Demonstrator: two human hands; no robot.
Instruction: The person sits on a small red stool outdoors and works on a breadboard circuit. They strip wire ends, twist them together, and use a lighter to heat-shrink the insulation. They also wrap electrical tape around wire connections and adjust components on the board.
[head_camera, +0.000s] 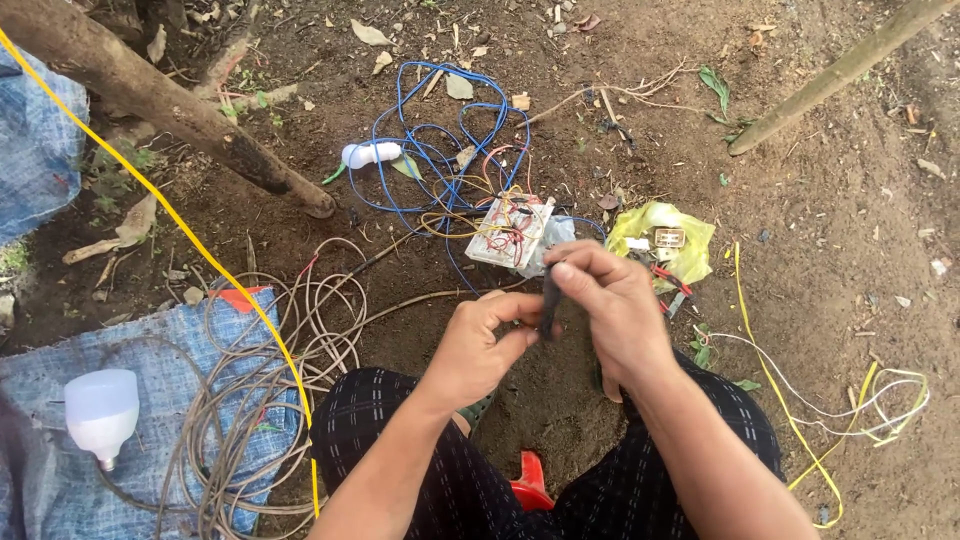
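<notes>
Outdoors, both hands pinch one small dark object above bare soil.
Left hand (480, 345) and right hand (610, 305) clamp the dark object (550, 300); a slip could drop it among the tangled blue wires (440, 150).

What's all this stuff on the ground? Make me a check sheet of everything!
Surface: bare dirt with dry leaves; blue tarp at left.
Job's things: small dark part pinched between both hands.
Clutter: white bulb on tarp; white board with wires; yellow bag; red slipper.
Grippers: left hand and right hand both grip the part.
Cables: blue wires; grey coil; yellow wire.
Surroundings: log at left; stick at right.
</notes>
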